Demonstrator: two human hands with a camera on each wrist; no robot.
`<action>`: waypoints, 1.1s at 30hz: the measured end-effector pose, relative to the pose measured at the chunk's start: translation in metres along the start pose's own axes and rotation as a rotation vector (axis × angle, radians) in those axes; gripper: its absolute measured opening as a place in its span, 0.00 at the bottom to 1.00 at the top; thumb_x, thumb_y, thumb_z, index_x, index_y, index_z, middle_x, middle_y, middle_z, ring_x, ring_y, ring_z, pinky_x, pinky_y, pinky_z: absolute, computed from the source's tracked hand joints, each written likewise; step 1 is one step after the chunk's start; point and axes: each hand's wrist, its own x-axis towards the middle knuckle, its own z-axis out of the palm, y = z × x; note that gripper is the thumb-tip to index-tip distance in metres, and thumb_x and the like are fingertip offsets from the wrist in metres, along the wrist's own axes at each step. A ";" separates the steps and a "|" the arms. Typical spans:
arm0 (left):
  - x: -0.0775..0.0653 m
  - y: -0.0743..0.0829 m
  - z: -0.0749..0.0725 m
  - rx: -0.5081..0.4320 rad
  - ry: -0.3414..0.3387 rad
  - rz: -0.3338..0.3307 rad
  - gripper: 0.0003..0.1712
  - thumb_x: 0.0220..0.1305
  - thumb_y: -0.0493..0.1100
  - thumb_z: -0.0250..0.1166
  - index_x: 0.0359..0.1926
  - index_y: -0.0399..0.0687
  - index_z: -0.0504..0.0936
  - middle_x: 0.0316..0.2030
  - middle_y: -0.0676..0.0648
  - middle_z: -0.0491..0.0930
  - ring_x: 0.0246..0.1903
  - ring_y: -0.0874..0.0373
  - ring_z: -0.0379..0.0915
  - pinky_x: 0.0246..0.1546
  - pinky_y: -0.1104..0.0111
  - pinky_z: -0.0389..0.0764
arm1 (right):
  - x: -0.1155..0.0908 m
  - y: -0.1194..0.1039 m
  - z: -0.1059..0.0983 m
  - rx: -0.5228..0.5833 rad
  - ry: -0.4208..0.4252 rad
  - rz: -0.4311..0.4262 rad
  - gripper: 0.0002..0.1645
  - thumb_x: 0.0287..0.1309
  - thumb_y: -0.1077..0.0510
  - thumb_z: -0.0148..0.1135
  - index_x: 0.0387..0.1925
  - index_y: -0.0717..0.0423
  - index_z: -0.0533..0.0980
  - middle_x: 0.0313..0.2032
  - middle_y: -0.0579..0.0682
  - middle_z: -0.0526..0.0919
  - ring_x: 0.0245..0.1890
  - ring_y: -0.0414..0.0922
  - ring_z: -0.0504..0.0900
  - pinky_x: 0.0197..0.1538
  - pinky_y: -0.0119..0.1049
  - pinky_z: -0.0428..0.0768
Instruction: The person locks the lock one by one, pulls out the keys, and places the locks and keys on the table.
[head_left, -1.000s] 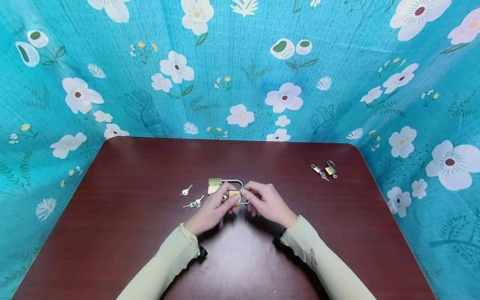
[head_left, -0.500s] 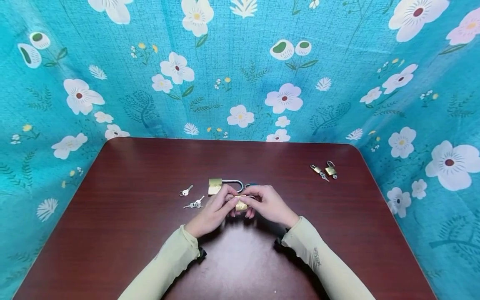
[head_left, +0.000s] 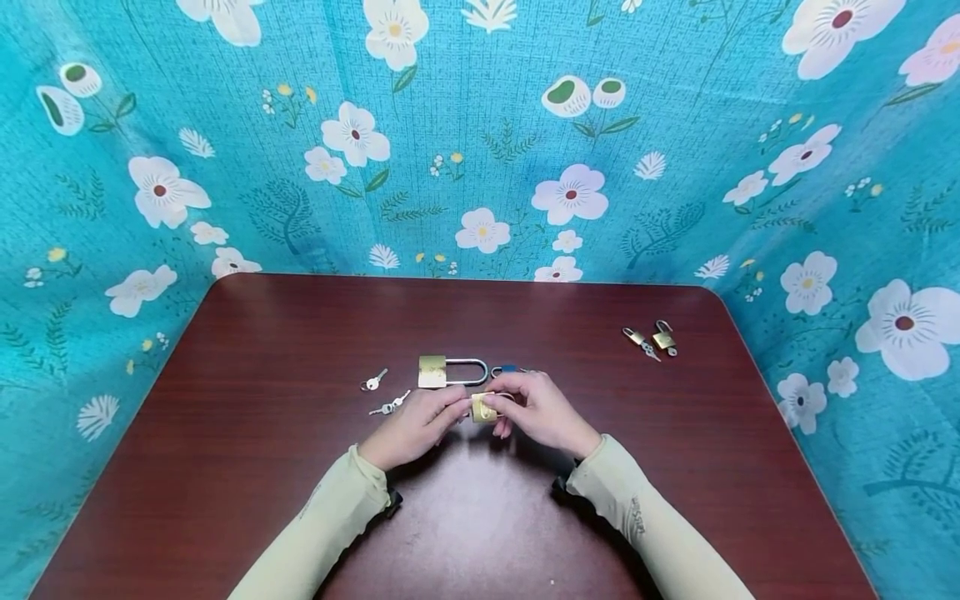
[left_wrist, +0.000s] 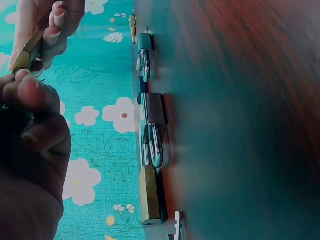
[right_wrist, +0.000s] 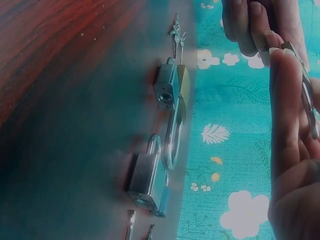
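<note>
My right hand (head_left: 536, 408) holds a brass padlock (head_left: 483, 407) by its body, thumb on the front face, with the shackle toward the right. Fingertips of my left hand (head_left: 416, 421) meet at the padlock's left end and pinch a key there, mostly covered by the fingers; a small ring (left_wrist: 37, 72) shows beside them in the left wrist view. Both hands are raised over the table in the wrist views. Just beyond them lies a large brass padlock (head_left: 432, 372) with a long shackle. A blue padlock (head_left: 510, 369) is partly hidden behind my right hand.
Loose keys (head_left: 372, 382) and a second bunch of keys (head_left: 390, 405) lie left of the hands. Two small brass padlocks (head_left: 636, 337) (head_left: 663, 340) with keys sit at the back right. Below the hands, a grey padlock (right_wrist: 166, 85) shows. Flowered cloth (head_left: 480, 167) hangs behind the table.
The held padlock has shifted slightly right and nearer. My left hand has drawn back from its body to its left end, while my right hand has taken hold of the body.
</note>
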 end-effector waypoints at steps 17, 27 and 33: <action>-0.011 -0.013 -0.017 0.115 0.121 -0.019 0.18 0.78 0.45 0.59 0.27 0.57 0.69 0.23 0.63 0.57 0.24 0.69 0.58 0.29 0.73 0.64 | -0.005 0.006 -0.014 0.061 0.078 0.030 0.09 0.72 0.58 0.64 0.43 0.61 0.83 0.31 0.70 0.85 0.22 0.48 0.88 0.30 0.47 0.88; -0.016 -0.015 -0.019 0.149 0.059 -0.106 0.14 0.79 0.46 0.57 0.31 0.57 0.71 0.22 0.62 0.59 0.25 0.67 0.62 0.31 0.72 0.66 | -0.003 0.007 -0.009 0.054 0.046 0.056 0.09 0.71 0.58 0.65 0.44 0.60 0.83 0.33 0.69 0.85 0.24 0.49 0.88 0.32 0.49 0.88; -0.026 -0.024 -0.023 0.251 -0.032 -0.166 0.06 0.77 0.46 0.61 0.38 0.58 0.76 0.24 0.62 0.70 0.27 0.66 0.66 0.32 0.71 0.69 | -0.005 0.009 -0.007 -0.004 0.004 0.088 0.07 0.71 0.57 0.65 0.43 0.57 0.83 0.32 0.66 0.87 0.23 0.46 0.88 0.32 0.47 0.89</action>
